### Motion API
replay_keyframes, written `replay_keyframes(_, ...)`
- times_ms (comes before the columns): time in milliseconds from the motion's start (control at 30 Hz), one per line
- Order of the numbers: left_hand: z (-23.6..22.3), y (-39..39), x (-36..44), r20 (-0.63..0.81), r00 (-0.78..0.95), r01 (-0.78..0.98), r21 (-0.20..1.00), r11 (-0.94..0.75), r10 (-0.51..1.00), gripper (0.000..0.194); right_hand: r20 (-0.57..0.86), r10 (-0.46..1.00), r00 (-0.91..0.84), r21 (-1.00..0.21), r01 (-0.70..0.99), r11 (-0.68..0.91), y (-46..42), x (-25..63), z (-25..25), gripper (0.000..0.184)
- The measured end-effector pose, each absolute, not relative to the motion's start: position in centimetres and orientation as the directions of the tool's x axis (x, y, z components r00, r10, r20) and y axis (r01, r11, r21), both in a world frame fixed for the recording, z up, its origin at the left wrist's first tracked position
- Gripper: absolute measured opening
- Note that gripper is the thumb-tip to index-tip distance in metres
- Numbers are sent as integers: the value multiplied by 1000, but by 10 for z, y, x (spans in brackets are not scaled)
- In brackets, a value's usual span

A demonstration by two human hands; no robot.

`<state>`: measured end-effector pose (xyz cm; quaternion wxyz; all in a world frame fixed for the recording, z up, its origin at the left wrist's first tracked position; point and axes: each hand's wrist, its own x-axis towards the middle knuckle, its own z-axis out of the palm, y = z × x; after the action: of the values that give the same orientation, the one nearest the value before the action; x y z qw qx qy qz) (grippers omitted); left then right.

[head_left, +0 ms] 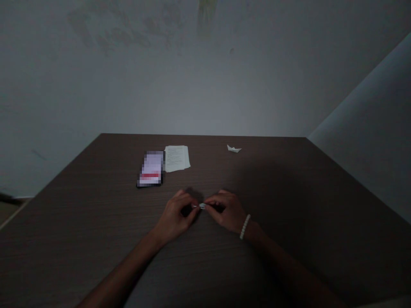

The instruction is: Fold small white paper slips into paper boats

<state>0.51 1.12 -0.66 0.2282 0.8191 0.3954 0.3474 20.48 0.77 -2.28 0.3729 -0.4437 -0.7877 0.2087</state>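
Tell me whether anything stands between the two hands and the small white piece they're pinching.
Nothing visible does: the fingertips of the left hand and the right hand both touch the small white piece directly, with nothing between them and it.

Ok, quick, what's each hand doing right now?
Left hand: closed, fingertips pinching a small piece of white paper.
Right hand: closed, pinching the same small piece of white paper from the other side.

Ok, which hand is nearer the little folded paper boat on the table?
Right. The right hand is below the paper boat in view, apart from it; the left hand is farther away, down and to the boat's left.
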Motion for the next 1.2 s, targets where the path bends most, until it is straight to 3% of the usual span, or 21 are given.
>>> replay_keyframes(433,-6,11,5,367,436,501,660,-560,822,8,457,805,-379,-613,522,593,10,202,-29,19)
replay_keyframes(967,-11,11,4,382,314,576,651,-495,869,12,396,854,-338,-649,555,521,9,199,-25,14)
replay_keyframes(1200,-7,11,5,414,383,523,639,-563,826,12,369,876,-311,-680,552,482,10,199,-30,14)
